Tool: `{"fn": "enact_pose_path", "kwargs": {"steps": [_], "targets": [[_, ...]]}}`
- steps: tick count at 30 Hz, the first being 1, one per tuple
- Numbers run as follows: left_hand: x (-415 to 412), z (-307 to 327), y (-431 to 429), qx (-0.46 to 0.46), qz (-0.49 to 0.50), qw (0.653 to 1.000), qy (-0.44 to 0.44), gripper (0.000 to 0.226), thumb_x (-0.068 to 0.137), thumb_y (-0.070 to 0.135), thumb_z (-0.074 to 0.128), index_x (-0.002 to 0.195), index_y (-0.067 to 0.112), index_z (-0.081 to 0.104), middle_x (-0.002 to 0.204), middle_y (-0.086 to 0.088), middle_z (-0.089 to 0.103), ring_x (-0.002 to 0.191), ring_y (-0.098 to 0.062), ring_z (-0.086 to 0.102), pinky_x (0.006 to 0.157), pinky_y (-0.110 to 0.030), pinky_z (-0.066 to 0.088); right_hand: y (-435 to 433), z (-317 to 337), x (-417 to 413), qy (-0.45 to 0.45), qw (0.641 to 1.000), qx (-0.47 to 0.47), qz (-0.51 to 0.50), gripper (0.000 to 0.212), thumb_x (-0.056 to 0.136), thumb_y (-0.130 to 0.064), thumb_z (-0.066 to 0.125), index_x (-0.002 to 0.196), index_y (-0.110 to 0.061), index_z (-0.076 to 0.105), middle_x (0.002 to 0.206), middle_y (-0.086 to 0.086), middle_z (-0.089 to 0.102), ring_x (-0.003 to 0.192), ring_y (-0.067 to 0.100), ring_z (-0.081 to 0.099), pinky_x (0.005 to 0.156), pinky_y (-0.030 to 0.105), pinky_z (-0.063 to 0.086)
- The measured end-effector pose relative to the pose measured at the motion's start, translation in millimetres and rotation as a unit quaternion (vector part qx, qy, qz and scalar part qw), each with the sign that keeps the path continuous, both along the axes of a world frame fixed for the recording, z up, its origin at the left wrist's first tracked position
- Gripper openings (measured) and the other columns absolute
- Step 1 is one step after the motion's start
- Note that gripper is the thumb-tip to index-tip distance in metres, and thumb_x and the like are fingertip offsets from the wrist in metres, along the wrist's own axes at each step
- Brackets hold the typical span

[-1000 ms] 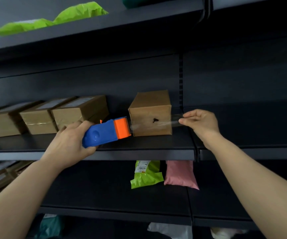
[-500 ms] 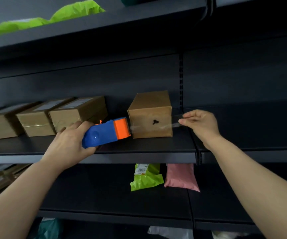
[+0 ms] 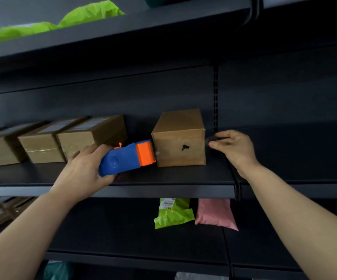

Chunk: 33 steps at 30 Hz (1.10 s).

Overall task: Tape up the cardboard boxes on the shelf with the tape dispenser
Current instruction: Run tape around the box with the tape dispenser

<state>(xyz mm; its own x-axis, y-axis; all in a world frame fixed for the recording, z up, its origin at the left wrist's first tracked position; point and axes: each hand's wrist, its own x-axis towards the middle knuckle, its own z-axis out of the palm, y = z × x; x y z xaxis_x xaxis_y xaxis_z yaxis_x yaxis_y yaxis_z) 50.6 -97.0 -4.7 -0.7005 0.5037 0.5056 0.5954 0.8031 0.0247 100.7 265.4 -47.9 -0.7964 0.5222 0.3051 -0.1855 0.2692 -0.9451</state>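
Tape (image 3: pixel 169 156) now pressed onto box (image 3: pixel 180 126), dispenser (image 3: pixel 127 158) closer

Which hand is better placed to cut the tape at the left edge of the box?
Left. The left hand grips the dispenser, whose orange head meets the box at its left edge. The right hand is beside the box's right side, with no tool.

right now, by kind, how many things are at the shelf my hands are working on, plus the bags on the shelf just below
cardboard boxes: 4 in view
tape dispenser: 1
green bag: 1
pink bag: 1
total: 7
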Motion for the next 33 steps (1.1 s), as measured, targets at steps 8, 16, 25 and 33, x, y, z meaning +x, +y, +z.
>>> {"fn": "enact_pose_path", "kwargs": {"steps": [8,16,25,33], "targets": [[-6.6,-2.1,-1.9,0.007,-0.013,1.000,0.005,0.055,0.069,0.026,0.081,0.116,0.026,0.053,0.091,0.013,0.046,0.083,-0.012,0.048,0.072,-0.037,0.040,-5.4,-1.4,-7.8,-0.002,1.000,0.014,0.006,0.028,0.076,-0.023,0.082,0.100,-0.025,0.069,0.084,-0.010,0.074,0.082,0.001,0.067,0.072,0.016,0.045],[-13.7,-4.0,-2.5,0.013,-0.020,1.000,-0.002,0.054,0.069,0.027,0.080,0.115,0.028,0.052,0.093,0.010,0.049,0.084,-0.014,0.051,0.071,-0.035,0.041,-3.7,-3.3,-11.2,0.006,1.000,0.009,0.019,0.039,0.077,-0.021,0.081,0.112,-0.024,0.066,0.087,-0.011,0.073,0.087,0.002,0.068,0.079,0.016,0.046],[-14.9,-4.5,-1.9,0.011,-0.018,1.000,0.000,0.054,0.069,0.030,0.081,0.115,0.029,0.052,0.095,0.011,0.049,0.084,-0.013,0.051,0.068,-0.032,0.039,-4.0,-5.7,-20.0,-0.005,1.000,0.018,-0.005,0.058,0.079,-0.024,0.080,0.132,-0.022,0.056,0.119,-0.010,0.055,0.099,0.005,0.060,0.088,0.021,0.044],[-13.8,-6.8,-4.0,0.022,-0.020,1.000,-0.009,0.054,0.070,0.033,0.079,0.115,0.033,0.049,0.097,0.011,0.049,0.086,-0.015,0.054,0.071,-0.036,0.048,-22.4,3.6,-29.8,-0.038,0.993,0.059,-0.096,0.039,0.092,-0.015,0.063,0.130,-0.019,0.057,0.128,0.001,0.062,0.117,0.017,0.057,0.093,0.024,0.042]]}}
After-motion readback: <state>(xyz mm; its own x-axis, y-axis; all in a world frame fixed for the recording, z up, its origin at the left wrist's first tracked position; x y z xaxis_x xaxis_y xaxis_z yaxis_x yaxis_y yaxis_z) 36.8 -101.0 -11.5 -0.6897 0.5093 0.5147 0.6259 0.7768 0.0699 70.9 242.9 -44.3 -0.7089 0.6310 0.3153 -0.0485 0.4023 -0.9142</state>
